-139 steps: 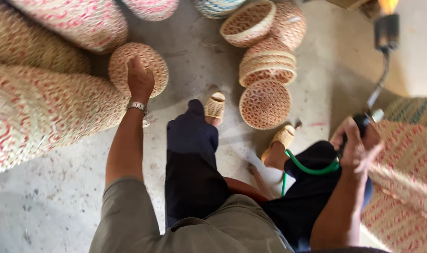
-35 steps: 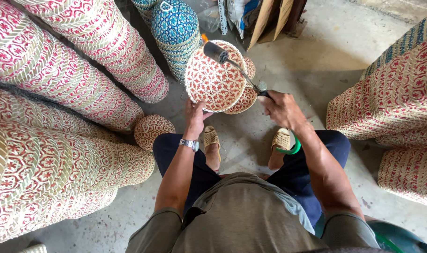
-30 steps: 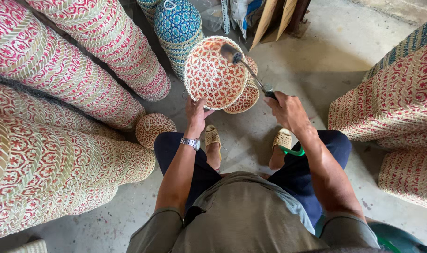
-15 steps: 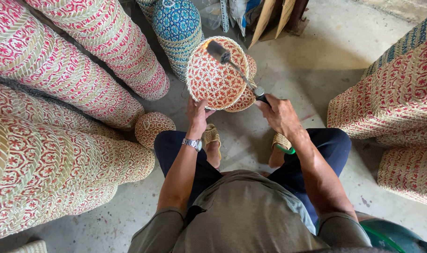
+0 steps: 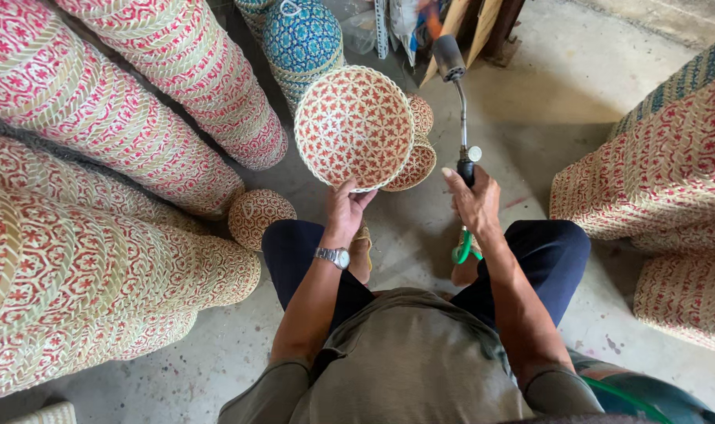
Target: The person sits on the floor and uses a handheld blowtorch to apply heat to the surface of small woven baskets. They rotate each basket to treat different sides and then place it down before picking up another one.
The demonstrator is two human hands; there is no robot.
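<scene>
The person wears an olive-grey short-sleeved shirt [image 5: 408, 357] and dark navy trousers [image 5: 546, 255]. A silver wristwatch [image 5: 333, 256] sits on the left wrist — metal band, pale dial.

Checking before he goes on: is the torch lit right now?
Lit. An orange flame shows at the nozzle tip of the torch, held upright in the right hand, beside the woven basket in the left hand.

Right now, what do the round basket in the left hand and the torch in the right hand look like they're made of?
Round basket: seems woven from thin plant strips, pale straw with red-dyed star pattern, matte; the open weave shows. Held at its lower rim by the left hand.
Torch: looks like metal, with a slim grey tube and dark nozzle, dull sheen. The right hand grips its base.
</scene>
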